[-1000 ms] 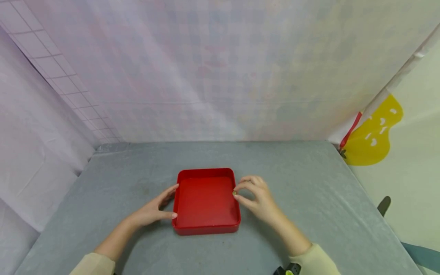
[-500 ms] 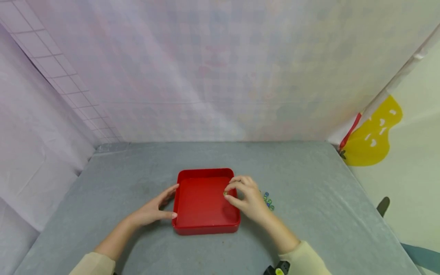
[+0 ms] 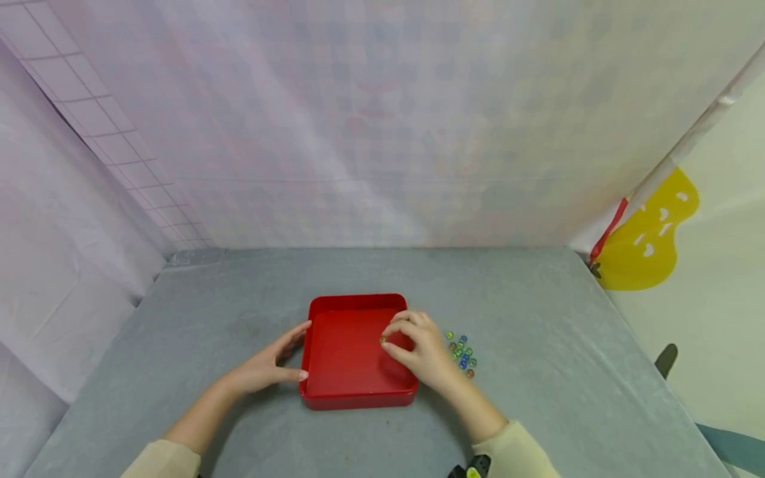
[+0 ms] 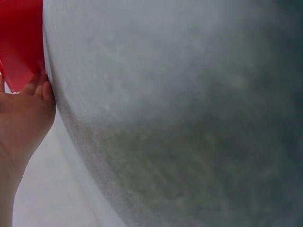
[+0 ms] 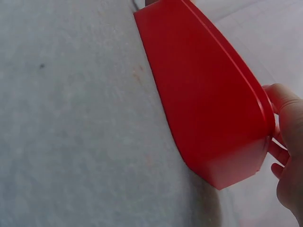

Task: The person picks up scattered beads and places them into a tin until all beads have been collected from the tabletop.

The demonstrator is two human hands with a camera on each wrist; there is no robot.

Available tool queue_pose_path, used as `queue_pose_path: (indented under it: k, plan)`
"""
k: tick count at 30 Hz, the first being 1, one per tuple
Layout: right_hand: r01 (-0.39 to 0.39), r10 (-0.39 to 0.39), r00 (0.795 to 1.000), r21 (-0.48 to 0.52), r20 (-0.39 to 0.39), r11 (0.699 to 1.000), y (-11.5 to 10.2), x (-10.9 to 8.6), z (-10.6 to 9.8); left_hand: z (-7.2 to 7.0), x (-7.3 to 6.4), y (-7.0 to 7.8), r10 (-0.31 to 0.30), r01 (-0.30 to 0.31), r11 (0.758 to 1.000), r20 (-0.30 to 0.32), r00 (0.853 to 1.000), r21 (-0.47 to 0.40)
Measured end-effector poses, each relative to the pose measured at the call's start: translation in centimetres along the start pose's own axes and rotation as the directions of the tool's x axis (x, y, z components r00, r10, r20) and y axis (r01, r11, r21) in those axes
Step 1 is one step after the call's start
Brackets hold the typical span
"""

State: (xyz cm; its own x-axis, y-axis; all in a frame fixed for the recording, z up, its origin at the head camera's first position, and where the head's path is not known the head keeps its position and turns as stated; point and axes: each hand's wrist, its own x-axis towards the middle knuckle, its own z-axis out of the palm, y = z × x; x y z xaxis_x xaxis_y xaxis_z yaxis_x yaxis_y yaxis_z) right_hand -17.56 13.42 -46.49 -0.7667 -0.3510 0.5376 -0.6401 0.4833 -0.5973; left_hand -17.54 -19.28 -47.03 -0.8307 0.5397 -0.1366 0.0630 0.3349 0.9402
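A square red tray (image 3: 358, 401) with low walls lies on the grey cloth. My left hand (image 3: 264, 370) touches its left side, thumb and fingers spread apart along the rim. In the left wrist view those fingertips meet the red wall. Over the right part of the tray, my right hand (image 3: 425, 352) pinches a small yellowish-brown glass marble (image 3: 383, 340) between thumb and fingers. From the right wrist, the tray's outer wall (image 5: 203, 90) hides part of the right hand (image 5: 291, 137), and the marble does not show there.
Several loose glass marbles (image 3: 469, 351), green, blue and amber, lie in a cluster on the cloth right of the tray. Behind the table (image 3: 508, 285) hangs a pale checked curtain (image 3: 382, 133). Pale cloth also hangs at both sides.
My right hand has moved left from the tray's right rim to over its inside, still pinching the marble. The loose marbles behind it have come into view. The left hand stays put.
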Motion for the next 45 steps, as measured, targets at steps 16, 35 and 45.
queue_pose_path:
  k: [16, 35, 45]
  plan:
    - [-0.029, 0.029, 0.999, 0.026, 0.014, 0.999, 0.14, -0.24, 0.75, -0.06, -0.01, -0.15, 0.005, -0.005, 1.000, 0.007, 1.000, 0.002]
    - [-0.038, 0.038, 0.999, 0.010, 0.024, 0.999, 0.08, -0.18, 0.67, 0.02, -0.08, -0.01, -0.009, 0.009, 1.000, -0.008, 1.000, -0.002]
    - [-0.042, 0.042, 0.998, 0.014, 0.039, 0.999, -0.20, -0.31, 0.34, 0.01, -0.05, 0.02, -0.008, 0.008, 1.000, -0.003, 1.000, -0.001]
